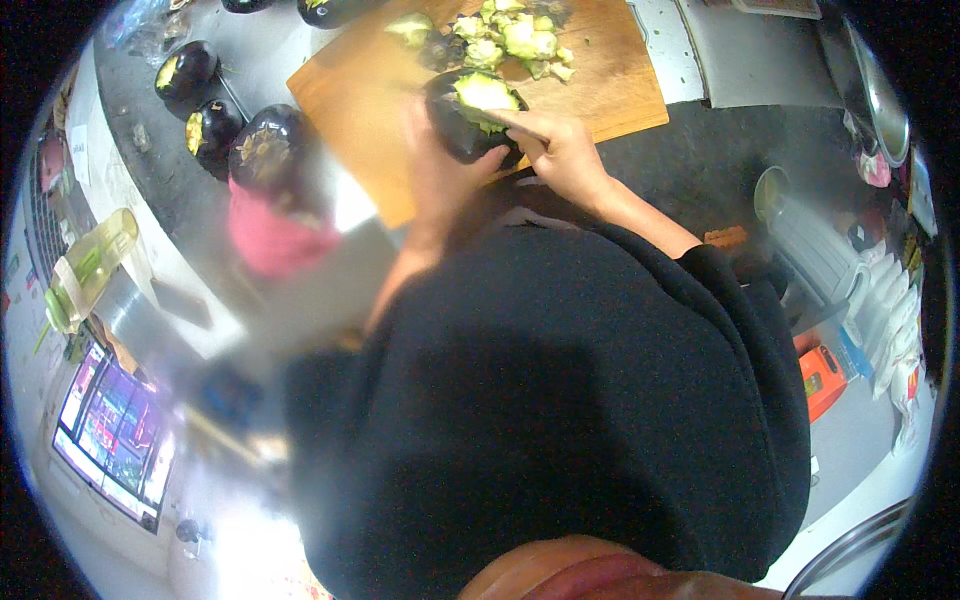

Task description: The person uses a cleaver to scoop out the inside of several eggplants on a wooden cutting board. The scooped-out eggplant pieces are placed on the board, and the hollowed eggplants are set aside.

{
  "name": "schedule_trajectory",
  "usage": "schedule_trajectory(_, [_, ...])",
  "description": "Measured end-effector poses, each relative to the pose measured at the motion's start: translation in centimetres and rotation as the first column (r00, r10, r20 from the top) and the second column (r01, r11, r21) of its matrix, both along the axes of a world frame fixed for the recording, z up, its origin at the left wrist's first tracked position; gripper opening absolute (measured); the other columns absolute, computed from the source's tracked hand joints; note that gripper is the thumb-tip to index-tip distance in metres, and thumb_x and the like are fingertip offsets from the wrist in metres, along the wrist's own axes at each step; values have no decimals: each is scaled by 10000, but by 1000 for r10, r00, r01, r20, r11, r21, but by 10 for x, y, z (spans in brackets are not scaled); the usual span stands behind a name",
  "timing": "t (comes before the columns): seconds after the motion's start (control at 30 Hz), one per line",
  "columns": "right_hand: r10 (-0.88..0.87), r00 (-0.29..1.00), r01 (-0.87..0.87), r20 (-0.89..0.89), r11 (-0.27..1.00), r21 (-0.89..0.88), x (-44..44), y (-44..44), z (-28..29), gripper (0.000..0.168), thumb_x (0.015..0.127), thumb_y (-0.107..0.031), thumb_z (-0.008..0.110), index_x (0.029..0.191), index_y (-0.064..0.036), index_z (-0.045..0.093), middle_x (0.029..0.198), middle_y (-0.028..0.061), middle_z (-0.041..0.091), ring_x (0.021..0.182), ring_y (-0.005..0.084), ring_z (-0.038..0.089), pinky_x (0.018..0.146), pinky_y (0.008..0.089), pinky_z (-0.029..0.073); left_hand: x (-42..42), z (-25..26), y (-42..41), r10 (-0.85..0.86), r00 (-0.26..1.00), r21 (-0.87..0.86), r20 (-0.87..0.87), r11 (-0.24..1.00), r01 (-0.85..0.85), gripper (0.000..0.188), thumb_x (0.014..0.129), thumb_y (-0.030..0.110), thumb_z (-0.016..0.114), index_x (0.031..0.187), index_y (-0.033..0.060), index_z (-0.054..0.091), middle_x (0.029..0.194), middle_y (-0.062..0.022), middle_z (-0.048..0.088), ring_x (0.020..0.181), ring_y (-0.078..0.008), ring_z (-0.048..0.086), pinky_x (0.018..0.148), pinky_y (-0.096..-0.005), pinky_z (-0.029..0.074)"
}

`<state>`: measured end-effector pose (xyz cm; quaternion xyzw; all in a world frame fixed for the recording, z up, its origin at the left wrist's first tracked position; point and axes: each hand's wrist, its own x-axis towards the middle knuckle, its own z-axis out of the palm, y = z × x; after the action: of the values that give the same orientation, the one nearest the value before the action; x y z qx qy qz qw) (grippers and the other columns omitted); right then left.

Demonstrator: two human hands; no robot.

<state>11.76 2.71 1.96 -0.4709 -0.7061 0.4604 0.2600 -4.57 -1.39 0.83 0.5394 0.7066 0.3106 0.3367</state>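
Note:
A dark purple eggplant (459,129) rests near the front edge of the wooden cutting board (352,142). Its cut end shows pale green flesh with a ragged rim. My left hand (442,169) steadies it from the left, with the thumb along its near side; this side of the view is hazy. In my right hand (566,154) is a slim utensil (517,120), held against the cut opening. Its working end is hidden, so its kind is unclear. Pale chunks of eggplant flesh (517,37) lie heaped behind the eggplant.
Several whole eggplants (187,71) stand left of the board, their ends cut or stemmed. A pink cloth-like item (274,232) is blurred near the left counter edge. At far left are a bottle-shaped container (97,251) and a lit screen (112,439). An orange box (821,382) sits at right.

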Motion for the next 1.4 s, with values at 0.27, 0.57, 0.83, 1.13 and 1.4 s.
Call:
schedule_trajectory(0.27, [-441, 894, 397, -86, 865, -305, -8, 12, -17, 155, 788, -155, 625, 739, -8, 620, 612, 20, 574, 575, 104, 514, 542, 269, 407, 17, 13, -4, 143, 990, -82, 6, 986, -142, 1096, 494, 308, 848, 1333, -13, 221, 1302, -215, 306, 1225, -356, 319, 1041, -421, 269])
schedule_trajectory(0.57, [-502, 829, 348, -245, 807, -477, 13, 42, -13, 170, 832, -151, 614, 727, -19, 594, 623, -2, 554, 513, 68, 455, 473, 216, 345, 6, -10, -13, 221, 975, -32, 34, 975, -220, 1109, 485, 239, 861, 1354, -3, 217, 1291, -197, 358, 1212, -322, 367, 1032, -405, 300])
schedule_trajectory(0.83, [-390, 845, 79, -365, 766, -638, 7, 38, -11, 184, 848, -135, 614, 717, -16, 566, 604, -5, 502, 490, 65, 404, 451, 212, 317, 4, -3, -14, 186, 982, -81, 16, 980, -184, 1119, 497, 302, 854, 1357, 9, 200, 1327, -197, 309, 1238, -331, 333, 1048, -405, 277])
schedule_trajectory(1.13, [-309, 887, -28, -343, 704, -709, 6, 48, -19, 111, 848, -96, 578, 784, -10, 551, 632, 3, 508, 478, 63, 382, 440, 217, 317, -3, -16, -18, 171, 985, -54, 38, 984, -168, 1121, 493, 268, 852, 1356, 2, 189, 1316, -201, 322, 1232, -326, 344, 1038, -406, 297])
schedule_trajectory(1.4, [-138, 907, -239, -397, 607, -758, 7, 74, -23, 90, 826, -97, 595, 842, -19, 556, 646, 15, 535, 490, 77, 429, 443, 236, 363, -19, -23, -17, 70, 993, 4, 92, 997, -71, 1113, 508, 266, 843, 1363, 42, 165, 1286, -197, 338, 1205, -318, 374, 1025, -402, 315])
